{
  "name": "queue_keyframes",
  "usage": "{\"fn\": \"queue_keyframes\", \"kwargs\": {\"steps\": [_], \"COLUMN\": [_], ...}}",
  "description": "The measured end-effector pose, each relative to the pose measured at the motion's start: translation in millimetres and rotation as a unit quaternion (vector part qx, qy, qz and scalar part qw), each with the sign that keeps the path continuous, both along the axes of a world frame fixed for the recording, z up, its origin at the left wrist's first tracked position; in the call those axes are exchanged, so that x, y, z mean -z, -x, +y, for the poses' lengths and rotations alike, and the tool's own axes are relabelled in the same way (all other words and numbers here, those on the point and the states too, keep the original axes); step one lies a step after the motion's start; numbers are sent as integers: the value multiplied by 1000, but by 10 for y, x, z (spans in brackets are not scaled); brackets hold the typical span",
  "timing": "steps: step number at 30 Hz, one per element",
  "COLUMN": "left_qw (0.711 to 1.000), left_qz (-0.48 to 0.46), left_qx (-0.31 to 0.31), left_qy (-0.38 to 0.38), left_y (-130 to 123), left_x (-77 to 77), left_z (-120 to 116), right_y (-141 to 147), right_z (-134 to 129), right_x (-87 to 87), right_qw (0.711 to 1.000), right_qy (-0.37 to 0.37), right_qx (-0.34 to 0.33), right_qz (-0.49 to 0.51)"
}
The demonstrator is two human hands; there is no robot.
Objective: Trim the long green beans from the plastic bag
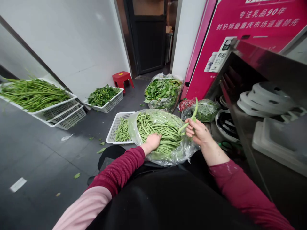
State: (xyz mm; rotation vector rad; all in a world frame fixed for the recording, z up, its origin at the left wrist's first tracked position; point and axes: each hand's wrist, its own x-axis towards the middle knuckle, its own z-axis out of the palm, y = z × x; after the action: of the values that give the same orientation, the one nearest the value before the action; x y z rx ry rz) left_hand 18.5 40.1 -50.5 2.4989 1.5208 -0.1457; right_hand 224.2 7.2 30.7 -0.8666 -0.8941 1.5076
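A clear plastic bag [187, 150] lies open in front of me, full of long green beans [165, 127]. My left hand [153, 142] rests on the beans inside the bag, its fingers curled down; what they grip, if anything, is hidden. My right hand [195, 129] is raised at the bag's right side, fingers pinched round one long bean [194, 110] that curves above and left of the fingers. Just left of the bag, partly covered by it, a white basket [111, 131] holds shorter bean pieces [122, 129].
Stacked white baskets [69, 115] with long green stalks stand at left. A basket of leaves [110, 105], a red stool [122, 78] and a bag of leafy greens [163, 89] are ahead. A metal shelf [242, 127] with white containers stands close at right.
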Motion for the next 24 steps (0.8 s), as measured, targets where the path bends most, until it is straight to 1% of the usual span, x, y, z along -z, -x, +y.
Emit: {"fn": "queue_keyframes", "kwargs": {"steps": [2, 4, 5, 6, 7, 9, 10, 11, 12, 13, 19, 21, 24], "left_qw": [999, 992, 981, 963, 937, 869, 835, 807, 788, 774, 726, 704, 658], "left_qz": [-35, -130, -196, -268, -340, -462, -507, -540, -563, -578, -621, -646, -688], "left_qx": [4, 2, -6, -17, -29, -40, -36, -30, -25, -26, -83, -104, -129], "left_qy": [-10, -11, 3, 33, 75, 172, 210, 235, 249, 257, 284, 277, 277], "left_y": [-20, -54, -73, -91, -107, -128, -134, -136, -136, -136, -134, -109, -25], "left_x": [-66, -154, -202, -250, -296, -373, -401, -422, -436, -445, -471, -488, -515], "left_z": [-15, -85, -128, -171, -209, -264, -281, -293, -302, -311, -384, -381, -336], "right_y": [-10, 33, 69, 111, 157, 248, 290, 329, 364, 395, 498, 505, 484], "right_z": [5, 8, 8, 7, 7, 5, 4, 3, 3, 4, 9, -17, -100], "right_x": [-39, -18, 10, 45, 83, 153, 180, 201, 216, 224, 220, 222, 237], "right_qw": [1000, 999, 999, 998, 998, 997, 997, 997, 996, 996, 989, 989, 993], "right_qy": [16, 33, 40, 44, 46, 46, 45, 43, 43, 44, 70, 87, 104], "right_qx": [12, 16, 15, 13, 11, 5, 2, -1, -2, -1, 29, 12, -34], "right_qz": [21, 30, 34, 39, 45, 57, 63, 69, 75, 82, 124, 117, 44]}}
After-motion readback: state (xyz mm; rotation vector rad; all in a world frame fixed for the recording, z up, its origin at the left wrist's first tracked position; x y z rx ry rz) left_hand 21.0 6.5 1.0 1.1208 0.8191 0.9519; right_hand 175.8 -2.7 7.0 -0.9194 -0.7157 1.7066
